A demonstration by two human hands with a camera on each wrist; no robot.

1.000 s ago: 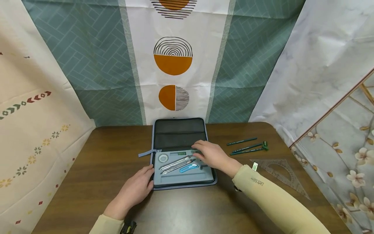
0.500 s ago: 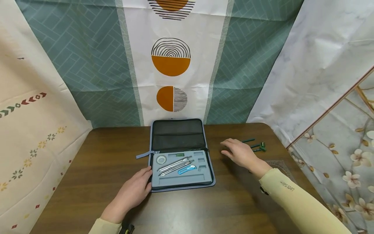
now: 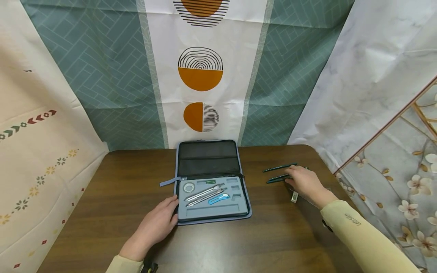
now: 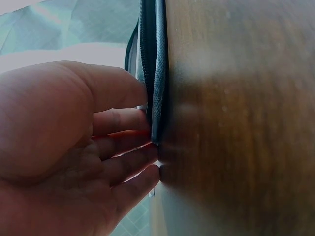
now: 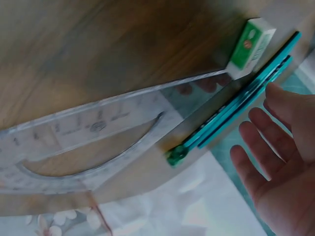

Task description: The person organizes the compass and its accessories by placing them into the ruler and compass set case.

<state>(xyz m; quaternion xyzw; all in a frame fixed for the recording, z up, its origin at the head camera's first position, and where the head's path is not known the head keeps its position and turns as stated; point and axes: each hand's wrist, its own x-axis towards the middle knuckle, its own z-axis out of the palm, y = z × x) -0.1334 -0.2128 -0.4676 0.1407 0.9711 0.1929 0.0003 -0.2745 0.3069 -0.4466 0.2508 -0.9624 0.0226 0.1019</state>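
Faces a brown table [image 3: 119, 182]. Has toward its far edge an unfolded zip case [image 3: 208, 157] bearing a grey tray [image 3: 213, 214], and off to the right a clear set square [image 5: 78, 125]. Rests left hand [image 3: 153, 223] with straightened, ungripping fingers against the case's left edge. Holds right hand [image 3: 305, 182] loose and released, just beside green pencils [image 5: 231, 113]. Shows silver drawing tools [image 3: 204, 192] and a blue cutter [image 3: 219, 198] in the tray, and an eraser [image 5: 248, 46] by the set square's corner.

Teal/wht cloth [image 3: 235, 76] bhnd brn tbl [image 3: 211, 246]
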